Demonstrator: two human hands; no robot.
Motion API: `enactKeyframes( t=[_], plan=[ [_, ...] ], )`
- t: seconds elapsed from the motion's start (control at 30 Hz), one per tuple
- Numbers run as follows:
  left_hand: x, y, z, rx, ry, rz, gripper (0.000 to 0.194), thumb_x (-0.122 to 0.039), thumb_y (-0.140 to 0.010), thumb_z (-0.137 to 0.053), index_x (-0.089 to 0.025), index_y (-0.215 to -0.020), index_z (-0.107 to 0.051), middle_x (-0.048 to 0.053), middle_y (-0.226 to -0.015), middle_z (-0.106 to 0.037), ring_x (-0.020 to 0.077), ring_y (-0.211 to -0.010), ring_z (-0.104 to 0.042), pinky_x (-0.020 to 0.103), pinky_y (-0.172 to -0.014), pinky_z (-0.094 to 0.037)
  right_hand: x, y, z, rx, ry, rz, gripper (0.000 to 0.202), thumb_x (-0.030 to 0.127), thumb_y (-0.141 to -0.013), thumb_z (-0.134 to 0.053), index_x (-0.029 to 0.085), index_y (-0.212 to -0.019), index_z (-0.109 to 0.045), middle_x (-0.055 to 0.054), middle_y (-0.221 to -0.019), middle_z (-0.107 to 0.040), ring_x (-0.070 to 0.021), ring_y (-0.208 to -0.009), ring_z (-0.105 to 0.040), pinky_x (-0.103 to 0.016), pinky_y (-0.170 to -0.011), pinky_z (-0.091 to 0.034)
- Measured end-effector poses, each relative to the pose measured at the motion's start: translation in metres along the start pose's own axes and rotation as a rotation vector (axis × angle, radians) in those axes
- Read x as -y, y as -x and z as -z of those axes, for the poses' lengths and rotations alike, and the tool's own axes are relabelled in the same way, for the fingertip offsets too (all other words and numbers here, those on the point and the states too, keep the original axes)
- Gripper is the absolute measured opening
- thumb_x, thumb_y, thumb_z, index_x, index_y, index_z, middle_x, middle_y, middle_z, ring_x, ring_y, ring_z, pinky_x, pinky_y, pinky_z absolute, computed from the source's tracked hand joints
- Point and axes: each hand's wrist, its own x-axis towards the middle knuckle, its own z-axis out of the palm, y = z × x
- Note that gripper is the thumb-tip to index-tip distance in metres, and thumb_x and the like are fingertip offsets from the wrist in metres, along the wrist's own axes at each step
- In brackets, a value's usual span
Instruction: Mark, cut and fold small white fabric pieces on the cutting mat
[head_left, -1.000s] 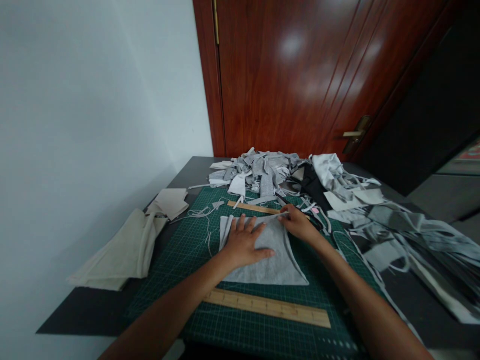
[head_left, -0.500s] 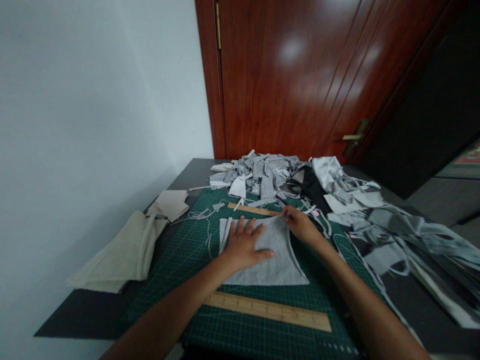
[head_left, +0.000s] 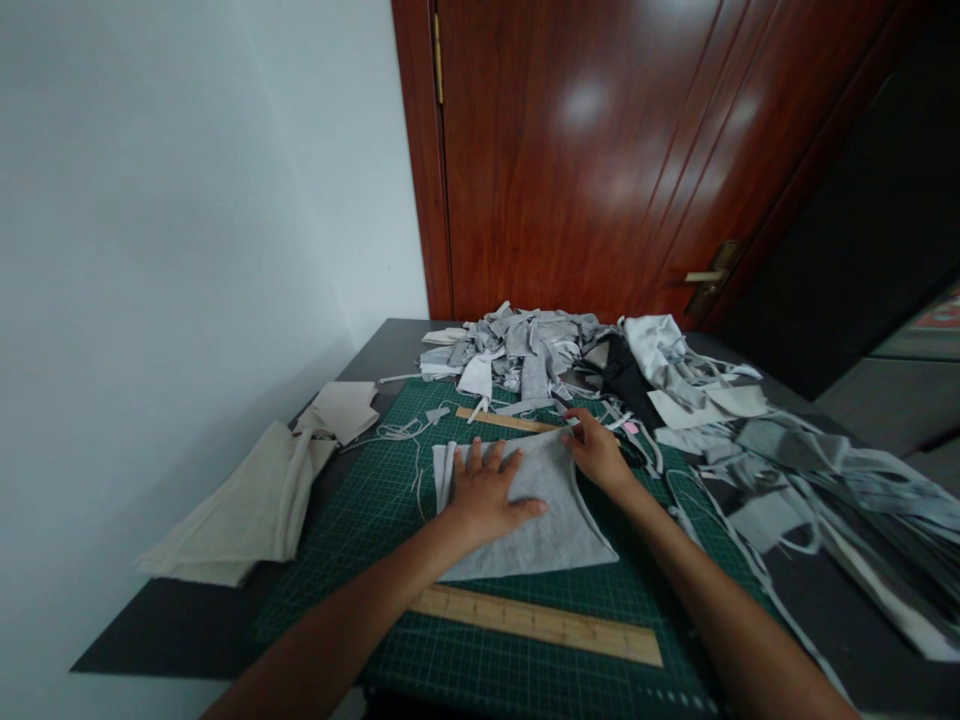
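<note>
The person's left hand [head_left: 484, 497]: fingers spread flat upon the grey cloth [head_left: 559, 535], gripping nothing. Right hand [head_left: 596, 450]: fingertips pinching the cloth's one-o'clock corner. The cloth lies on the green mat [head_left: 356, 535]. Around it: a ruler [head_left: 547, 625] at six o'clock, cream fabric [head_left: 232, 510] at nine, scraps [head_left: 536, 350] at twelve, the door [head_left: 570, 180] beyond.

Dim light leaves soft glare on the door [head_left: 555, 190]; fabric strips [head_left: 892, 480] at far right look stretched and blurred.

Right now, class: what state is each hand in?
Left hand: open, spread flat on the grey cloth.
Right hand: apparently pinching the cloth's far right corner.
</note>
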Motion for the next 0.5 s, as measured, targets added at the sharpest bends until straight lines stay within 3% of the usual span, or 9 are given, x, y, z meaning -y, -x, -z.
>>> enactKeyframes(
  t=[0.17, 0.23, 0.3, 0.37, 0.43, 0.5],
  plan=[
    [-0.005, 0.007, 0.015, -0.02, -0.064, 0.102, 0.085, -0.082, -0.08, -0.057, -0.024, -0.143, -0.059, 0.02, -0.157, -0.046, 0.0573, -0.143, -0.035, 0.075, -0.106, -0.033, 0.002, -0.002, -0.011, -0.07, -0.312, -0.094, 0.032, 0.023, -0.077, -0.064, 0.021, -0.108, -0.058, -0.005, -0.089, -0.069, -0.0224, -0.082, -0.069, -0.036, -0.079, -0.056],
    [-0.008, 0.01, 0.025, -0.052, -0.09, 0.129, 0.074, -0.078, -0.085, -0.054, -0.018, -0.126, -0.07, 0.023, -0.142, -0.059, 0.0523, -0.131, -0.05, 0.066, -0.098, -0.045, 0.006, -0.002, -0.017, -0.074, -0.438, -0.085, 0.03, 0.026, -0.076, -0.068, 0.021, -0.104, -0.059, -0.006, -0.09, -0.071, -0.0233, -0.084, -0.07, -0.038, -0.08, -0.057],
    [-0.008, 0.012, 0.031, -0.116, -0.089, 0.143, 0.065, -0.073, -0.091, -0.052, -0.016, -0.114, -0.073, 0.023, -0.124, -0.067, 0.0459, -0.12, -0.06, 0.059, -0.094, -0.05, 0.013, 0.0, -0.02, -0.071, -0.534, -0.055, 0.028, 0.03, -0.074, -0.071, 0.021, -0.099, -0.061, -0.006, -0.087, -0.072, -0.0237, -0.082, -0.07, -0.038, -0.079, -0.058],
    [-0.002, 0.008, 0.031, -0.228, -0.037, 0.104, 0.06, -0.066, -0.093, -0.055, -0.017, -0.125, -0.068, 0.021, -0.127, -0.066, 0.0424, -0.123, -0.059, 0.056, -0.1, -0.048, 0.023, 0.004, -0.021, -0.067, -0.588, -0.011, 0.026, 0.033, -0.074, -0.074, 0.022, -0.095, -0.063, -0.005, -0.084, -0.073, -0.0235, -0.079, -0.07, -0.038, -0.077, -0.058],
    [0.007, -0.001, 0.024, -0.345, 0.076, -0.012, 0.067, -0.054, -0.093, -0.063, -0.019, -0.149, -0.049, 0.019, -0.152, -0.051, 0.0391, -0.141, -0.046, 0.054, -0.112, -0.041, 0.035, 0.01, -0.021, -0.057, -0.595, 0.05, 0.021, 0.032, -0.077, -0.073, 0.022, -0.094, -0.065, -0.004, -0.085, -0.074, -0.0232, -0.081, -0.071, -0.038, -0.079, -0.057],
    [0.017, -0.012, 0.013, -0.382, 0.251, -0.154, 0.071, -0.041, -0.093, -0.066, -0.022, -0.155, -0.039, 0.015, -0.161, -0.042, 0.0344, -0.15, -0.035, 0.053, -0.119, -0.035, 0.047, 0.016, -0.02, -0.034, -0.572, 0.123, 0.015, 0.029, -0.081, -0.071, 0.022, -0.094, -0.066, -0.004, -0.088, -0.075, -0.0231, -0.084, -0.071, -0.039, -0.083, -0.057]
  ],
)
